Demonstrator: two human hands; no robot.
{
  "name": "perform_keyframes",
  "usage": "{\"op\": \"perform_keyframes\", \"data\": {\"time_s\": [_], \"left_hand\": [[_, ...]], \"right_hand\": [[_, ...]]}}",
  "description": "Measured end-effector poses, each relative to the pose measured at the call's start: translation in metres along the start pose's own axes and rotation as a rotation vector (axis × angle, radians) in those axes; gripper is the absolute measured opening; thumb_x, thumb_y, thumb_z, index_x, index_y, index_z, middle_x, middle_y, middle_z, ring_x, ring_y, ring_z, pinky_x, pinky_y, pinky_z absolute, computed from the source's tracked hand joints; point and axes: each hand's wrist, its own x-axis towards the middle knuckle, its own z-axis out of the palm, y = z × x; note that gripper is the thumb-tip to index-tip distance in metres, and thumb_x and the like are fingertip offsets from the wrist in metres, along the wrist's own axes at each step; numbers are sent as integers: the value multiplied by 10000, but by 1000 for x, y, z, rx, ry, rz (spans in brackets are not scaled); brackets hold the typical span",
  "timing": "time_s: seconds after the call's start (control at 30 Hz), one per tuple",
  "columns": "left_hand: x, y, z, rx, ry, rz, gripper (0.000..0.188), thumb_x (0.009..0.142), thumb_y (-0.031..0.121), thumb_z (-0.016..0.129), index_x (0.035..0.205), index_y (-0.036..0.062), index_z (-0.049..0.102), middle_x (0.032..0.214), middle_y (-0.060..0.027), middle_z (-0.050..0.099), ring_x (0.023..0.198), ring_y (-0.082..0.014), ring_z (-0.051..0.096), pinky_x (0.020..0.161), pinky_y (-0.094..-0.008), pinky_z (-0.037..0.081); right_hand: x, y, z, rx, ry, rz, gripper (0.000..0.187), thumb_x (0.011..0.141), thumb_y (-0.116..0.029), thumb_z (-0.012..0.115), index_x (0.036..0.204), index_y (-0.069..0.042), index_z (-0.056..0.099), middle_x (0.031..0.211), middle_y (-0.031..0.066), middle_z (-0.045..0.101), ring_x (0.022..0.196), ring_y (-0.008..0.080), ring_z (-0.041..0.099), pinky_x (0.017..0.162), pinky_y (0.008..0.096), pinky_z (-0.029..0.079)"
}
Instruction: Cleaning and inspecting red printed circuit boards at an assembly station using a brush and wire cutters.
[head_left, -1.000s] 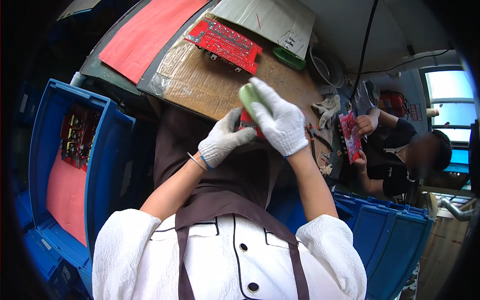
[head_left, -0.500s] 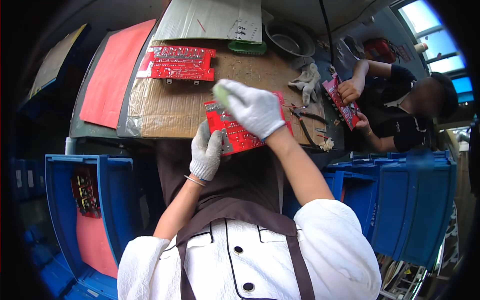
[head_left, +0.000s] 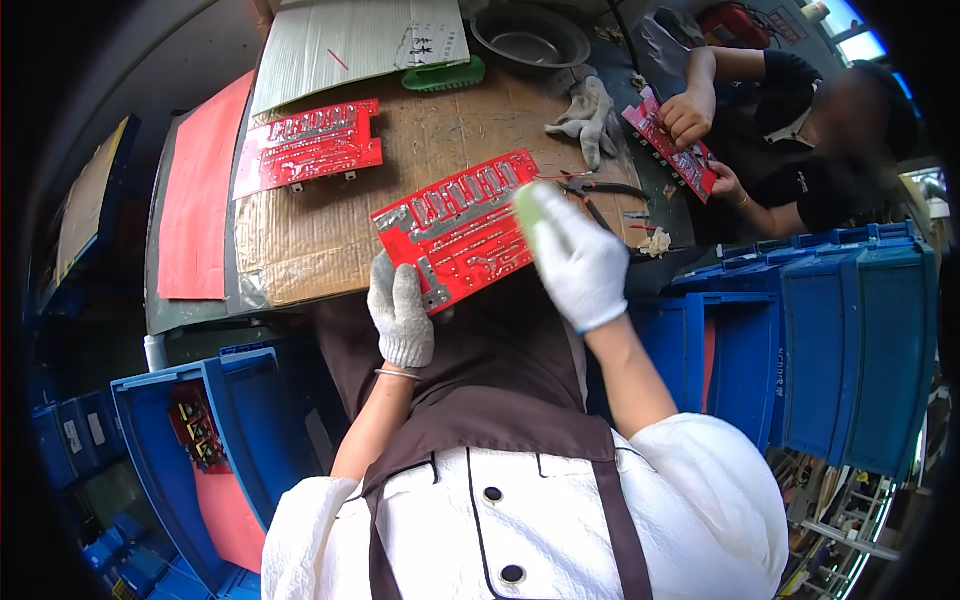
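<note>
Tilted at the table's front edge is a red circuit board [head_left: 462,228] with shiny solder patches. My left hand [head_left: 401,312], in a white knit glove, grips its lower left corner, with the thumb on top. My right hand [head_left: 583,268], gloved too, is closed round a pale green brush [head_left: 535,215] at the board's right edge. The brush is a little smeared by motion, and I cannot tell whether it touches the board. A second red board [head_left: 312,150] lies on the cardboard to the left, solder side up.
Pliers [head_left: 605,190] and a spare glove [head_left: 587,122] lie right of the board. Behind are a green brush [head_left: 443,76] and a metal bowl [head_left: 530,38]. At the right a co-worker's hands hold another red board [head_left: 668,145]. Blue bins [head_left: 215,375] flank me.
My right hand with the brush has swept right from over the board to its right edge, uncovering the solder patches. The view has shifted, and the board looks more tilted.
</note>
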Motion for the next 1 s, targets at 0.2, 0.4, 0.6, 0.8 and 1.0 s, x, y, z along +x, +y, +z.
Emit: {"op": "perform_keyframes", "data": {"time_s": [0.2, 0.4, 0.6, 0.8, 1.0], "left_hand": [[2, -3, -3, -97, -59, -6, 345, 1062, 205, 568, 1353, 20, 571, 1131, -55, 676, 867, -99, 668, 709, -266, 580], [8, -23, -11, 50, -25, 96, 349, 1060, 213, 570, 1341, 5, 579, 1169, -52, 666, 991, -108, 631, 855, -290, 548], [1, -5, -4, 77, -3, 140, 350, 1065, 225, 569, 1333, 2, 578, 1131, -53, 678, 930, -109, 651, 770, -277, 561], [19, 22, -2, 4, 103, -35, 310, 1076, 255, 551, 1286, 26, 559, 961, -68, 688, 634, -120, 666, 468, -246, 532], [23, 24, -14, 19, 3, -110, 310, 1071, 241, 559, 1302, 36, 532, 1022, -63, 675, 759, -129, 688, 547, -270, 580]], "right_hand": [[-37, 1, -12, -140, -10, -191, 303, 897, -16, 676, 1192, -24, 742, 882, 185, 750, 717, 319, 738, 651, 387, 592], [-57, -40, 6, 25, -96, -302, 271, 866, -66, 720, 1132, -81, 772, 746, 146, 690, 617, 333, 676, 589, 428, 540], [-6, 48, -43, -283, 111, 104, 328, 912, -98, 719, 1238, -63, 739, 1003, 165, 773, 827, 343, 752, 771, 368, 596], [84, 42, -54, 120, 52, -2, 382, 974, -48, 643, 1356, -37, 658, 1281, 180, 714, 1187, 250, 695, 1019, 304, 508], [259, 78, 2, -238, -38, 124, 456, 975, -338, 578, 1390, -152, 612, 1329, 187, 677, 1224, 398, 642, 1044, 444, 502]]}}
